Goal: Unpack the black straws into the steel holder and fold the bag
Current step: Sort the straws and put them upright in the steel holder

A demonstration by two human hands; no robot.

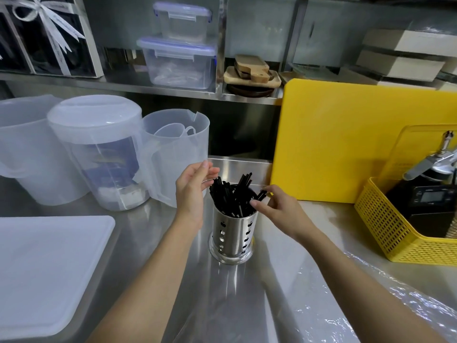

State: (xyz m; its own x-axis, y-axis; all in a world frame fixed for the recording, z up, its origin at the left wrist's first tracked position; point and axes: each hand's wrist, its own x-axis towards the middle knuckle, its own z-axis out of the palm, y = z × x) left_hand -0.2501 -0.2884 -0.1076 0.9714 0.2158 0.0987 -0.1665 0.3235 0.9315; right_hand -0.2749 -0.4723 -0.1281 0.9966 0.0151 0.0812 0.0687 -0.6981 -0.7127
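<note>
1. Standing upright on the steel surface (138,233), the holder (231,236) sat mid-view, its wall pierced with holes.
2. The straws (232,196) filled it, and their tops fanned out above the rim at mixed angles. One leaned far out to the right.
3. The left hand (193,186) hung beside the left of the bundle with its palm turned toward it. Its fingers were nearly straight and apart, gripping nothing. Whether the fingertips touched the straws could not be told.
4. The right hand (279,206) reached in from the right with curled fingers. Thumb and forefinger were pinched together on the tip of the outward-leaning straw.
5. The bag (296,323), of clear plastic, lay wrinkled and unfolded on the surface. It passed under the right forearm and ran up toward the holder's base.
6. A white board (49,268) lay flat at the near left.
7. Three translucent jugs (99,154) stood behind it. The middle one was lidded, and the right one held a smaller cup.
8. A yellow board (346,144) stood on edge behind the holder, to the right.
9. A yellow basket (385,231) at the far right held a black device with a small display.
10. On the shelf (173,91) above, two lidded clear boxes (178,63) were stacked, with wooden boards (252,70) beside them.
</note>
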